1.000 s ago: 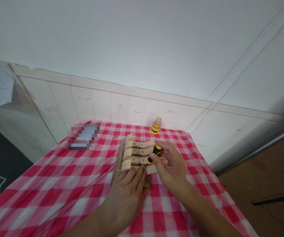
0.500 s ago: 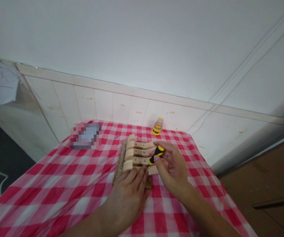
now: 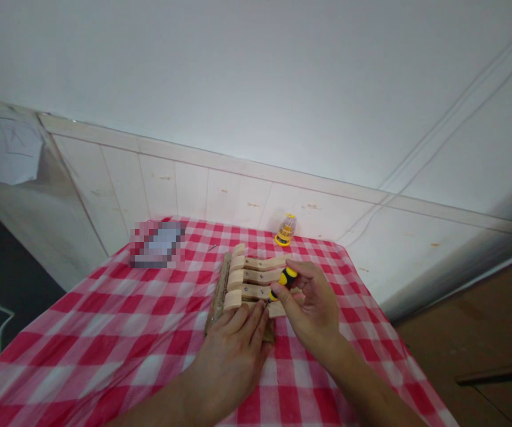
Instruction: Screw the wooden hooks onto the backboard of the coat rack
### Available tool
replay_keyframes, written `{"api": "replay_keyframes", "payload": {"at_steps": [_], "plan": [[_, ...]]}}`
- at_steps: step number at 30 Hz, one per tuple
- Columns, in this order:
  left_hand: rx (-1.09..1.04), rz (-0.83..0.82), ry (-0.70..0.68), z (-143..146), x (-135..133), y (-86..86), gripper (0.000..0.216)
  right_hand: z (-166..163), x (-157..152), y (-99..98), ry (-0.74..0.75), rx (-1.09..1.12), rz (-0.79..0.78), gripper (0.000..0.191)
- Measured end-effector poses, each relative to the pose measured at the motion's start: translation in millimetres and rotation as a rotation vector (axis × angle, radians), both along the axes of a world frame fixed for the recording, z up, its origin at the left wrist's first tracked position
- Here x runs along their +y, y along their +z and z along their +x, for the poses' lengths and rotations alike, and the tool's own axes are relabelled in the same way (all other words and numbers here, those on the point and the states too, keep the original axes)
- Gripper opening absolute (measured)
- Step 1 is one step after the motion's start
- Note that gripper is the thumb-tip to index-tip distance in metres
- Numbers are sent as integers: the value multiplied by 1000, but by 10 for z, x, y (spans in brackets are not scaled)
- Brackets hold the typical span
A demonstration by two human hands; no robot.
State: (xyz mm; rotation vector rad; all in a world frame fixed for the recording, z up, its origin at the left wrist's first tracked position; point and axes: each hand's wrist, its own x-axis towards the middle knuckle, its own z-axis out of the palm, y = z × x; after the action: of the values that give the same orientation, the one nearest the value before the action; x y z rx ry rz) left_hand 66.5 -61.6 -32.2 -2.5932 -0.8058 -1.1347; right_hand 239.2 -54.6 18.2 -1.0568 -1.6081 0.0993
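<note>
A single head-worn camera looks forward and down from the near side of the slatted wooden piece (image 3: 252, 276), above the wearer's own hands (image 3: 233, 353). The wide view stands back far enough to take in the checked surface (image 3: 149, 320) around the piece and, beyond it, a broad stretch of white wall (image 3: 238, 89).

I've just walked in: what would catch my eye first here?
Probably the bold red-and-white checked tablecloth, spread across the lower middle of the view below a pale wall. Next, at its centre, the yellow-and-black screwdriver in the right hand, slanting down toward the fingertips of the left hand, beside pale, curved wooden slats. Beyond them, near the wall, stands a small yellow-and-clear container.
</note>
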Motion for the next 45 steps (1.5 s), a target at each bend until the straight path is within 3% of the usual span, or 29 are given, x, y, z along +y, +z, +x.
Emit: {"api": "replay_keyframes", "payload": {"at_steps": [7, 14, 29, 40, 45], "plan": [[-18, 22, -1, 3, -2, 19, 38, 12, 13, -32, 30, 8, 32, 44], [-29, 6, 9, 6, 2, -14, 36, 15, -43, -3, 74, 30, -32, 43], [16, 12, 13, -3, 7, 38, 33, 4, 3, -31, 3, 7, -23, 42], [39, 17, 18, -19, -4, 36, 32, -37, -73, -1, 78, 55, -46, 44], [39, 23, 19, -10, -4, 33, 31, -41, -55, -15, 41, 74, -46, 39]]}}
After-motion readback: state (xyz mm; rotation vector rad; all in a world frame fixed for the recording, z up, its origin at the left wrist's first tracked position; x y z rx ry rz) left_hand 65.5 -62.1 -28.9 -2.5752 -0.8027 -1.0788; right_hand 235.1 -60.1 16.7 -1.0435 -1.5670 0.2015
